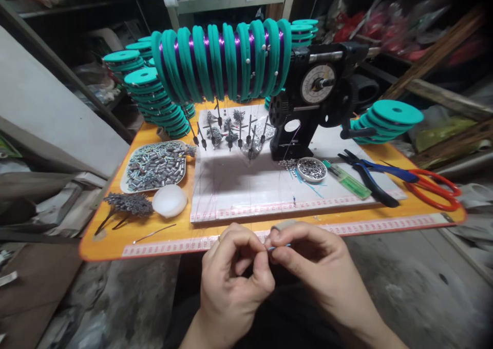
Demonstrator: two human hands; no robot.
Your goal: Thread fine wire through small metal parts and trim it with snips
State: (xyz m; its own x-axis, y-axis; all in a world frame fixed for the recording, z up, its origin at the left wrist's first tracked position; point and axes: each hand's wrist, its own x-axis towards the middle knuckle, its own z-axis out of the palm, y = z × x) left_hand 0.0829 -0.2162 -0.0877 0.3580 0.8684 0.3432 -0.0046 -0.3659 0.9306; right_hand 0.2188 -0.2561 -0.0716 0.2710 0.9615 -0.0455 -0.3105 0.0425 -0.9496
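Note:
My left hand (239, 277) and my right hand (318, 256) meet at the table's front edge, fingertips nearly touching. Thumb and forefinger of my right hand pinch a small blue piece (279, 246). The fingers of my left hand are pinched at its left end; what they hold is too small to make out. Beyond them, green spools (221, 61) with purple wire hang in a row from a black winding machine (304, 92). Thin wires with dark weights (230, 139) hang below the spools. A small blue-and-white piece (295, 200) hangs above the white board (223, 195).
A tray of grey cylinders (156, 167), a white cup (169, 201) and a dark bundle (129, 204) are at left. Right of centre are a dish of metal bits (311, 170), a green case (350, 181), pliers (370, 182) and orange scissors (437, 189). Spools (148, 95) stand behind.

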